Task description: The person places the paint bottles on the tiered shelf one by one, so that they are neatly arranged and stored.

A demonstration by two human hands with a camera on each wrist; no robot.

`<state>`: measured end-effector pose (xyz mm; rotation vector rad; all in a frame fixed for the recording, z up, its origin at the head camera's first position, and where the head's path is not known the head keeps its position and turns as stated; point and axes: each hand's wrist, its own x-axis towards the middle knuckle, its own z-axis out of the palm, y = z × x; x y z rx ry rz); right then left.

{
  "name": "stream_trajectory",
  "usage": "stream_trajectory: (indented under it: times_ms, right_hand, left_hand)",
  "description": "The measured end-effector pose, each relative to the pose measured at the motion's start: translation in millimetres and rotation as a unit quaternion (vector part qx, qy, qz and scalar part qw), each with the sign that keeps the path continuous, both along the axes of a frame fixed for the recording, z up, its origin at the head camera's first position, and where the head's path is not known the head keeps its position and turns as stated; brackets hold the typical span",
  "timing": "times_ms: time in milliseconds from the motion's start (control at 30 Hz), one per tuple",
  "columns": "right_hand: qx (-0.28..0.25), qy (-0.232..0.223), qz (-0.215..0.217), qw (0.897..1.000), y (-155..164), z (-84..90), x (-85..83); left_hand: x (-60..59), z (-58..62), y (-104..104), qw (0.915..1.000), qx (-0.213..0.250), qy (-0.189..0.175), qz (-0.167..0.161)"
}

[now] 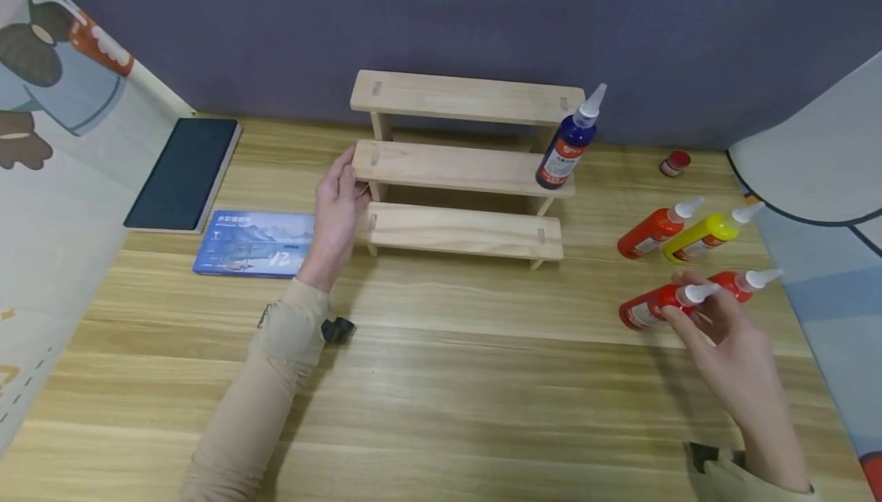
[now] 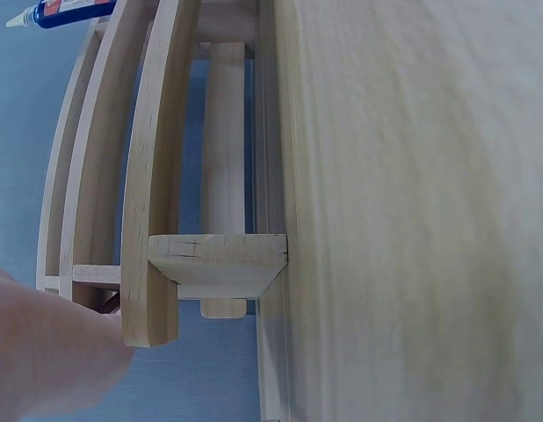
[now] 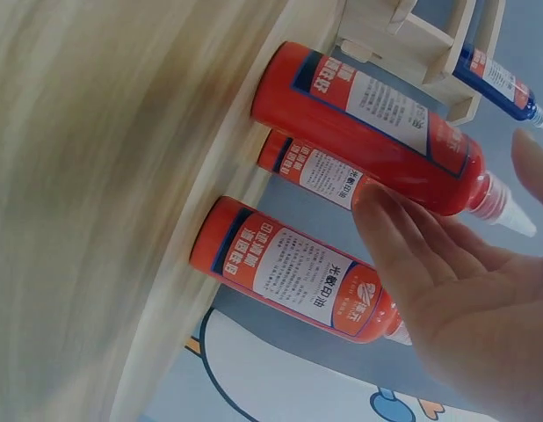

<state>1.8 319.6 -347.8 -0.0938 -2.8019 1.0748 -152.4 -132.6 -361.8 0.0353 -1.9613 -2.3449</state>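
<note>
A three-step wooden shelf (image 1: pixel 458 169) stands at the back of the wooden table (image 1: pixel 441 379). My left hand (image 1: pixel 340 207) rests against its left end with the fingers straight; in the left wrist view a finger (image 2: pixel 52 352) touches the shelf's edge (image 2: pixel 157 220). A blue bottle (image 1: pixel 566 142) stands on the right of the middle step. My right hand (image 1: pixel 692 309) reaches with open fingers to the neck of a red bottle (image 1: pixel 644 309) lying on the table. In the right wrist view that red bottle (image 3: pixel 368 114) has its nozzle between thumb and fingers (image 3: pixel 412 237), not gripped.
Three more bottles lie to the right: a red one (image 1: pixel 736 284), an orange-red one (image 1: pixel 651 230) and a yellow one (image 1: pixel 703 236). A small red jar (image 1: pixel 675 162) sits behind them. A black notebook (image 1: pixel 184 173) and a blue box (image 1: pixel 255 242) lie left of the shelf.
</note>
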Motion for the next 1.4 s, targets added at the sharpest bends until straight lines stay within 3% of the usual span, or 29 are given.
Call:
stream_trajectory:
  times_ms: [233, 533, 1400]
  right_hand:
    - [0.006, -0.027, -0.004, 1.0, 4.0, -0.8, 0.9]
    - [0.022, -0.003, 0.014, 1.0, 6.8, -3.8, 2.3]
    - [0.071, -0.015, -0.009, 0.997, 0.7, -1.2, -6.6]
  left_hand:
    - [-0.2, 0.1, -0.2, 1.0, 0.0, -0.003, 0.001]
    - [-0.5, 0.6, -0.1, 1.0, -0.001, -0.009, 0.003]
    - [-1.7, 4.0, -0.1, 0.9999, 0.013, -0.003, 0.003]
